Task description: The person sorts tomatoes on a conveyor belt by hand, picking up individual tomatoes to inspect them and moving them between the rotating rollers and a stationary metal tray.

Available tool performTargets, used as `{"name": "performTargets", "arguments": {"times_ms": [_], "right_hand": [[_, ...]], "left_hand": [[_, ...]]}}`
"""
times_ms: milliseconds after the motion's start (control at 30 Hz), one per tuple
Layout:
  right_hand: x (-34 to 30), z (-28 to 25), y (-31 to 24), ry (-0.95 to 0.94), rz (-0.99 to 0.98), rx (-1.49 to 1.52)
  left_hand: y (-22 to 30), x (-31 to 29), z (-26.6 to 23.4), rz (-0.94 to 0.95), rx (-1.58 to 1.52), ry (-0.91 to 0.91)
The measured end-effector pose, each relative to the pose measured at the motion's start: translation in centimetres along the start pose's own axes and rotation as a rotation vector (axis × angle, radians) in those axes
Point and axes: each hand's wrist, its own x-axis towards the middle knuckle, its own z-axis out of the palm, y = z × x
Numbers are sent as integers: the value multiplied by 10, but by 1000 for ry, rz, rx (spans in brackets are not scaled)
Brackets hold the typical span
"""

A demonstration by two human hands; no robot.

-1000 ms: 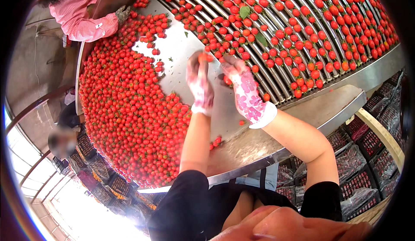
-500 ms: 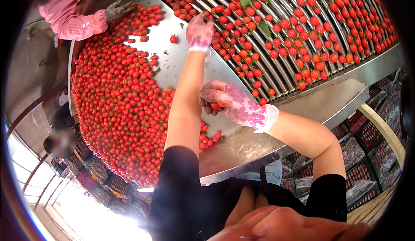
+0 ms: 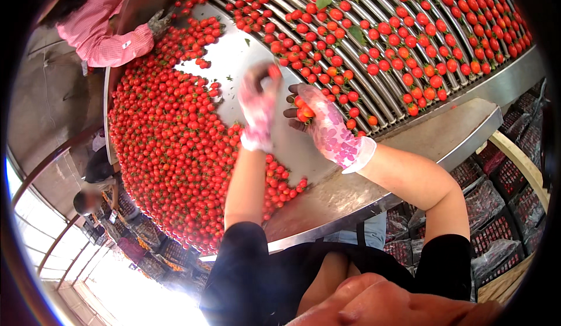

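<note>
My left hand, in a pink-patterned glove and smeared by motion, is over the bare part of the steel tray. Its dark fingers pinch a cherry tomato. Just right of it, my right hand is curled around a few cherry tomatoes, close to the near edge of the rollers. To the left, a large heap of red cherry tomatoes, some with green stems, covers the tray.
Metal rollers carry many tomatoes and a green leaf at the upper right. A person in a pink checked sleeve reaches a gloved hand to the heap's far end. Dark crates stand at lower right.
My left hand has drawn back from the roller edge, now with a tomato at its fingertips. My right hand has moved slightly right and away from me, exposing its tomatoes.
</note>
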Motion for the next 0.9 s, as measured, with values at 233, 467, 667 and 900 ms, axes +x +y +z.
{"name": "performTargets", "arguments": {"times_ms": [233,467,667,900], "right_hand": [[-3,-3,-1,-226,59,-108],[-8,12,-4,-468,173,-27],[-7,11,-2,-397,103,-36],[8,-8,1,-88,-79,-19]], "left_hand": [[17,-61,-15,52,-141,-77],[-52,47,41,235,625,-102],[-78,85,80,260,1004,-216],[-2,7,22,-147,-101,148]]}}
